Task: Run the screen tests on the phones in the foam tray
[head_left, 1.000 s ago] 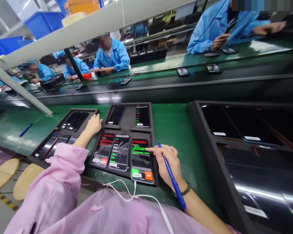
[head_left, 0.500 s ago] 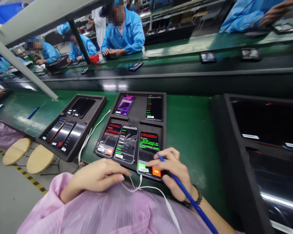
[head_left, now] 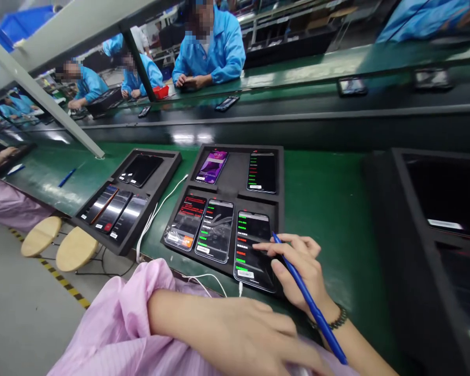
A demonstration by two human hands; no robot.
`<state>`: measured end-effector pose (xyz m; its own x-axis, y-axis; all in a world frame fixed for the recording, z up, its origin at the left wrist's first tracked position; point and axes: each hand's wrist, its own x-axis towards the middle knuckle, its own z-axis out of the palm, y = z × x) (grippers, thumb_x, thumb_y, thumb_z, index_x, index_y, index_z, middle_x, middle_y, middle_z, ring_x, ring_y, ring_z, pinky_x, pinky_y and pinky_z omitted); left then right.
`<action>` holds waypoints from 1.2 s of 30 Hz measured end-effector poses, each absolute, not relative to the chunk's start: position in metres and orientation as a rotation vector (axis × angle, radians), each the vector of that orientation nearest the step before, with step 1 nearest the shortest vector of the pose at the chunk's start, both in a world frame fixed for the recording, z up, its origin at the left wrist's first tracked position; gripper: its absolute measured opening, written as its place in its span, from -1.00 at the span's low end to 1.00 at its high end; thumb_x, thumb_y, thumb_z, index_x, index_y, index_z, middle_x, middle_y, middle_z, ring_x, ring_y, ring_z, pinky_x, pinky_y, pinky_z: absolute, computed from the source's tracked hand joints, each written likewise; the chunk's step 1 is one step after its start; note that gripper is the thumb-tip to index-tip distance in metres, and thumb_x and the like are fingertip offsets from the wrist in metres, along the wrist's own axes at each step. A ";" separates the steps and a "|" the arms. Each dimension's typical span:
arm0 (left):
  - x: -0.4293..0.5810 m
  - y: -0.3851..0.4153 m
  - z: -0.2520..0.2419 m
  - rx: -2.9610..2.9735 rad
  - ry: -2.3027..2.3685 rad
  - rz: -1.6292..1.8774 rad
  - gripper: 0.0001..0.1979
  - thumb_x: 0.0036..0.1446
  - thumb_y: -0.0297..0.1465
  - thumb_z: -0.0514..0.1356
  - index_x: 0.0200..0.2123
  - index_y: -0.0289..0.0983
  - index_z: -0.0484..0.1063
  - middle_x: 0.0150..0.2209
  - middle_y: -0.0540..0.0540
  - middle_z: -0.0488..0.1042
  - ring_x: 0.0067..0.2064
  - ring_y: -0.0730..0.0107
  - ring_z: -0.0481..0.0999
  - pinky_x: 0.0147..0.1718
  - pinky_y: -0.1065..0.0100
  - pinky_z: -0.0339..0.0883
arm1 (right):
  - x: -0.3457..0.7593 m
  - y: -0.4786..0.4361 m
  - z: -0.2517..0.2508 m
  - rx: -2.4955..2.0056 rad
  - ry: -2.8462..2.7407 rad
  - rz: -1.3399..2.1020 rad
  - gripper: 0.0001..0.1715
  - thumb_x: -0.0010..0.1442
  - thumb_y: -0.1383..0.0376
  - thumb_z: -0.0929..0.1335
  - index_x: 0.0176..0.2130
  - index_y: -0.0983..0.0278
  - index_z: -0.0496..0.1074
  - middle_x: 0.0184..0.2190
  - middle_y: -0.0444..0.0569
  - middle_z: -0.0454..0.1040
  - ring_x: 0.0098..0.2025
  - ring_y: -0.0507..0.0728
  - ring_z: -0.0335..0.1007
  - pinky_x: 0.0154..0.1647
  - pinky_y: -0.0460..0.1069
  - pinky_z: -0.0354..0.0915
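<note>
Left of the black tray [head_left: 280, 172] — second tray [head_left: 168, 172], white cable [head_left: 156, 211].

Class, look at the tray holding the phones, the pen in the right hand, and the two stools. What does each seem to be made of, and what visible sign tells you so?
Tray: probably matte black foam; dull, thick cut walls, no shine.
Pen, held in the right hand: likely plastic; smooth, even blue, faint gloss.
Stools: seats look like pale wood, matte; the thin legs may be metal.
</note>
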<state>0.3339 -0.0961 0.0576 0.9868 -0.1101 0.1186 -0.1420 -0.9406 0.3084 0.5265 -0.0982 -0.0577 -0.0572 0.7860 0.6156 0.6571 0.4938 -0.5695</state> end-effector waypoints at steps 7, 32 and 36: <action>0.331 -0.094 0.044 2.801 -0.180 0.145 -0.64 0.36 -0.44 -0.02 -0.01 -0.14 0.55 -0.05 0.11 0.54 -0.14 0.45 0.42 -0.25 0.42 0.39 | 0.524 -0.097 -0.053 -1.133 -1.818 0.115 -0.69 0.34 0.16 0.20 -0.21 0.16 0.48 -0.43 -0.11 0.50 -0.18 0.21 0.39 -0.06 0.17 0.04; 0.300 -0.091 0.030 2.251 -0.086 0.842 -0.88 0.27 -0.35 0.23 -0.26 -0.29 0.49 -0.37 0.09 0.61 -0.54 0.64 0.41 -0.59 0.38 0.21 | 0.528 -0.098 -0.048 -1.082 -1.507 0.249 -0.59 0.42 0.13 0.12 -0.33 0.20 0.38 -0.35 -0.06 0.60 -0.24 0.20 0.41 -0.09 0.15 0.13; 0.302 -0.090 0.029 2.170 -0.140 0.964 -0.84 0.32 -0.36 0.15 -0.26 -0.27 0.50 -0.46 0.10 0.56 -0.61 0.65 0.34 -0.62 0.39 0.18 | 0.526 -0.099 -0.047 -1.026 -1.274 0.451 -0.39 0.43 -0.01 0.07 -0.32 0.20 0.49 -0.41 -0.03 0.58 -0.29 0.20 0.43 -0.21 0.12 0.24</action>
